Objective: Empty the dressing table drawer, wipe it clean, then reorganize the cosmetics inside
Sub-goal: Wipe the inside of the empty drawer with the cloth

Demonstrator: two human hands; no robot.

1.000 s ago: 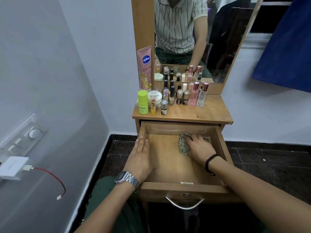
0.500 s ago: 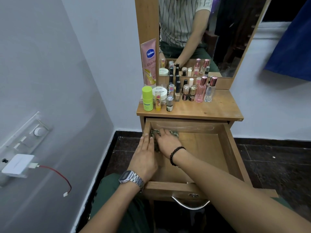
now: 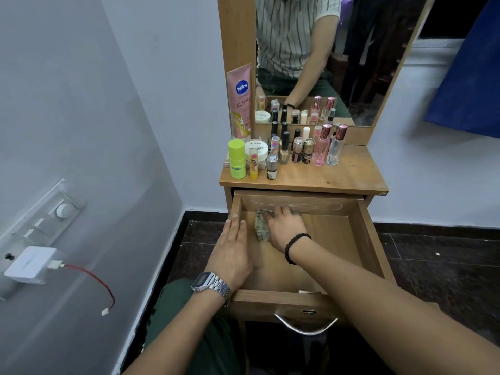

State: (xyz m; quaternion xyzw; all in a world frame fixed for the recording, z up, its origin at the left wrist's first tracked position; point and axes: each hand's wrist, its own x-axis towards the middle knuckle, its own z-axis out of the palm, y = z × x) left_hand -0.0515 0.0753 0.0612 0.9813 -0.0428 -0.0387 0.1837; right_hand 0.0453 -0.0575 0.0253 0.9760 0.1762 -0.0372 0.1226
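The right hand (image 3: pixel 285 228) lies palm-down on a crumpled, patterned cloth (image 3: pixel 261 226), fingers spread and slightly bent over it, pressing it against the floor of the open drawer (image 3: pixel 362 239) near the back left corner; whether the fingers actually grip the cloth cannot be told. A black bead bracelet (image 3: pixel 293 246) circles the right wrist. The left hand (image 3: pixel 232 253) rests flat along the drawer's left wall, fingers straight and together, holding nothing. A metal wristwatch (image 3: pixel 211 285) sits on the left wrist, just above the drawer's front panel. The drawer is pulled well out, and apart from the cloth and hands its wooden floor is bare. A curved metal handle (image 3: pixel 305 327) hangs on the front panel.

The cosmetics stand on the tabletop (image 3: pixel 338 177) above the drawer, grouped at its left and rear: a lime-green stick container (image 3: pixel 237 162), a white jar (image 3: pixel 256 150), a tall pink lotion tube (image 3: pixel 240 104) leaning against the mirror frame, small dark bottles (image 3: pixel 303 150), and two pink-capped perfume bottles (image 3: pixel 328 146). The mirror (image 3: pixel 351 63) reflects these items and a striped shirt. On the left wall, a white charger (image 3: pixel 29 262) with a red cable (image 3: pixel 92 280) is plugged in.
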